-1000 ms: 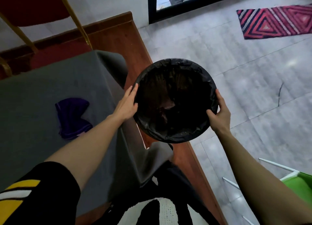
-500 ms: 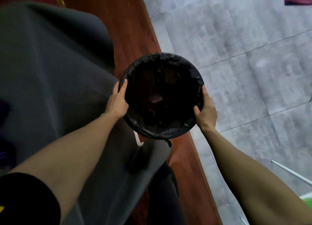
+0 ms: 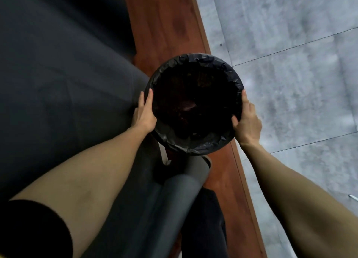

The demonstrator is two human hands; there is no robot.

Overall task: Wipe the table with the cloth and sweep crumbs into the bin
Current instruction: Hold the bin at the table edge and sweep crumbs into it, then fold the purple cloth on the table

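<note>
The left hand [image 3: 144, 113] and right hand [image 3: 247, 122] press flat on each side of the round black bin [image 3: 193, 69], holding it between them, beside the grey table [image 3: 58, 73].

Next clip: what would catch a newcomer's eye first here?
The round bin lined with a black bag, at centre frame, gripped on opposite sides of its rim by the left hand and right hand. It sits beside the grey tablecloth, over a wooden strip bordering grey floor tiles.
</note>
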